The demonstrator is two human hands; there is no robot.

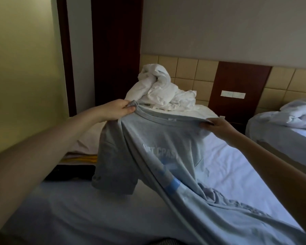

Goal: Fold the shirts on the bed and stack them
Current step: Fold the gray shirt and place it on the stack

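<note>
A pale grey-blue T-shirt with faint white lettering and blue patches is held up over the bed. My left hand grips one shoulder near the collar. My right hand pinches the other shoulder. The collar stretches between the two hands. One short sleeve hangs down on the left, and the shirt's lower part trails crumpled across the sheet toward me at the lower right.
A heap of white bedding lies at the head of the bed against a tiled headboard. A second bed stands on the right. A dark wooden door frame and a yellow wall are on the left.
</note>
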